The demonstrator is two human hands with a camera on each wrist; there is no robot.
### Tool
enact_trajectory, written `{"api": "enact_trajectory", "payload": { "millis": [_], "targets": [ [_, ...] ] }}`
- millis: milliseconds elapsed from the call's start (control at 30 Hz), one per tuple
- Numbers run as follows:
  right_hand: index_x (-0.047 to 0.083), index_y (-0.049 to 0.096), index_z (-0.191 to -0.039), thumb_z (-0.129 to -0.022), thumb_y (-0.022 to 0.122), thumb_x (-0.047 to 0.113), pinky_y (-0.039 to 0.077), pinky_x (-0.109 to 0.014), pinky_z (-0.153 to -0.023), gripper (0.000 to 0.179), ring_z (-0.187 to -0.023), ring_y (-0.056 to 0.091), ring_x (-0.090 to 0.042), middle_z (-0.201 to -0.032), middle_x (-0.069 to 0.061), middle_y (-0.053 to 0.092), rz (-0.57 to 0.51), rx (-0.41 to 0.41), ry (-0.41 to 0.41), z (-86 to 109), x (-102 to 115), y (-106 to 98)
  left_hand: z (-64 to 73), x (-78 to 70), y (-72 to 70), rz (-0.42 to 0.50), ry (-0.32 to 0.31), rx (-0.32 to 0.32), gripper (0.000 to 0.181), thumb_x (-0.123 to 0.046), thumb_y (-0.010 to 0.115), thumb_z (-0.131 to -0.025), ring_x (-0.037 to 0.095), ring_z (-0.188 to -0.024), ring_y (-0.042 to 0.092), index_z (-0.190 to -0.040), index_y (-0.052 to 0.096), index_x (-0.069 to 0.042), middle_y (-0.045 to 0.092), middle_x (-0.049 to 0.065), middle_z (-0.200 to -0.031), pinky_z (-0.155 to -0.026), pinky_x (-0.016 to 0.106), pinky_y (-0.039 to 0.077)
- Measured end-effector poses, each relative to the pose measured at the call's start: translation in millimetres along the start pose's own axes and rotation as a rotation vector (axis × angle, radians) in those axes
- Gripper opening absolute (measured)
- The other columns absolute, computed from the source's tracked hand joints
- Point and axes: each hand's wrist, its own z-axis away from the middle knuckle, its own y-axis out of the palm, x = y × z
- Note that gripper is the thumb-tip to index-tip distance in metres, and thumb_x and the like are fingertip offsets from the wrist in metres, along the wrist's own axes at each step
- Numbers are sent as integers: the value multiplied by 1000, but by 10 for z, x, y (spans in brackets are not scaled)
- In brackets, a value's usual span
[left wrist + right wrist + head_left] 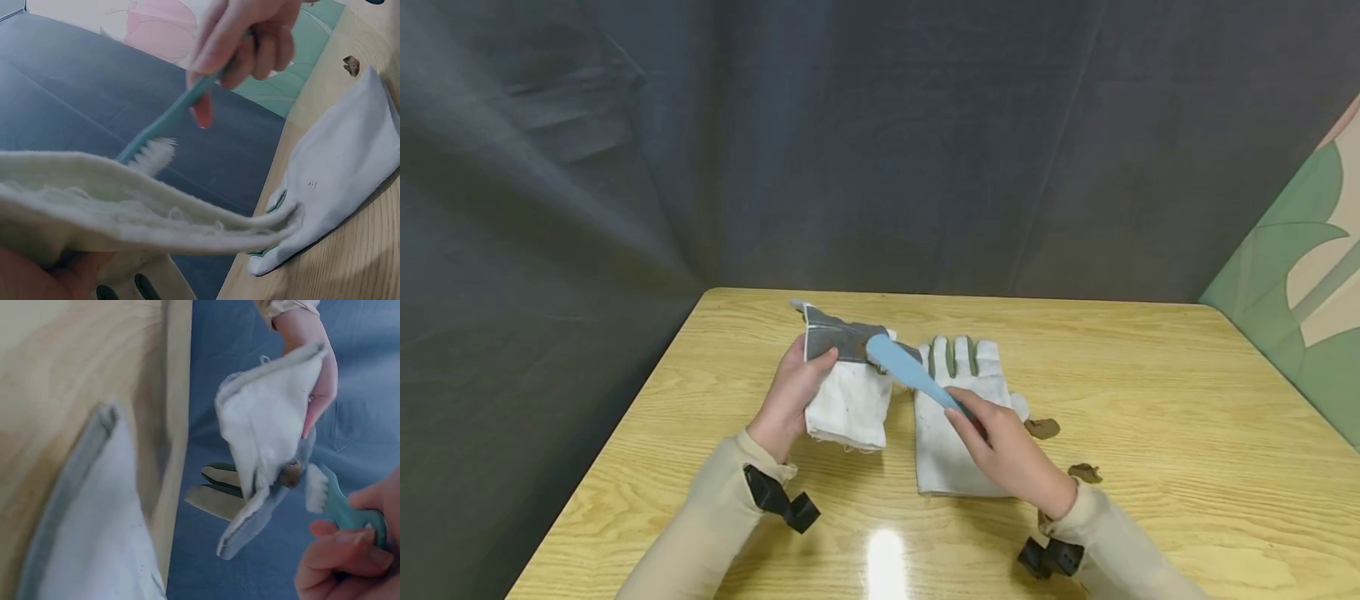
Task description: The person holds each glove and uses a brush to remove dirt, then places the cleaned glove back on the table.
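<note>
My left hand grips a white and grey work glove above the table, the thumb lying over its grey part. In my right hand is a light blue brush, held by the handle. White bristles face the glove, close to a brown clump on its grey part. From the left wrist view, the frayed cuff opening of the glove shows. Its mate, another white glove with green between the fingers, lies flat on the table beneath my right hand.
Two small brown pieces lie on the wooden table to the right of the flat glove. A dark cloth hangs behind the table and along its left side. At the right stands a panel with a leaf pattern.
</note>
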Motion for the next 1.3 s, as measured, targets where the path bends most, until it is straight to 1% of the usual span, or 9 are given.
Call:
{"api": "enact_trajectory", "payload": {
  "millis": [67,133,367,500,733,833,967,1133,1300],
  "targets": [
    [3,53,-126,-100,43,17,28,-19,-40,31,-44,22,2,-54,7,34,-7,-27,7,-24,6,-14,0,-7,2,2,-4,-4,48,-11,38,-98,8,-90,60,-145,24,-11,49,21,-131,-78,24,49],
    [3,52,-127,-100,42,17,28,-20,-40,32,-43,21,1,-54,6,34,-10,-33,15,-53,10,-12,0,-7,6,10,-9,-9,50,-10,39,-98,9,-90,59,-145,24,-10,49,21,-131,-78,24,49],
    [4,52,-129,-101,41,21,29,-19,-43,35,-45,22,2,-54,7,34,-22,53,31,-100,31,66,-5,32,34,52,-12,-3,49,-10,38,-98,6,-87,60,-145,25,-9,51,19,-127,-78,24,49],
    [4,52,-130,-100,42,20,29,-19,-42,35,-44,22,2,-53,8,34,-14,72,21,-76,43,78,-8,41,36,76,1,-31,46,-10,39,-98,6,-86,60,-143,28,-7,52,18,-124,-78,24,49],
    [4,53,-129,-100,43,23,30,-17,-41,36,-43,24,3,-53,9,34,-8,110,59,-10,24,70,-21,19,19,83,5,-47,47,-10,39,-98,12,-100,57,-144,26,-8,47,19,-133,-83,24,48],
    [6,54,-128,-100,42,23,31,-18,-42,35,-43,25,3,-54,10,34,-18,138,58,28,1,67,-35,-4,-11,100,20,-77,48,-10,39,-98,17,-111,53,-144,25,-11,45,16,-136,-91,28,46],
    [9,56,-125,-100,42,24,30,-18,-42,32,-44,25,2,-55,10,33,-20,143,60,55,-30,59,-39,-34,-44,104,40,-78,50,-10,39,-98,25,-124,46,-145,23,-11,42,14,-140,-101,36,40],
    [10,56,-124,-101,41,25,29,-18,-43,31,-43,23,1,-54,9,32,18,144,108,61,-75,16,-40,-11,-49,67,22,-58,51,-10,38,-97,28,-127,43,-145,21,-8,40,16,-142,-104,39,37],
    [4,58,-119,-100,43,22,29,-18,-43,30,-43,25,0,-55,7,35,62,195,134,85,-123,-35,-45,9,-59,75,-1,-69,51,-10,37,-97,28,-127,43,-146,21,-8,40,17,-142,-104,40,38]
  ]
}}
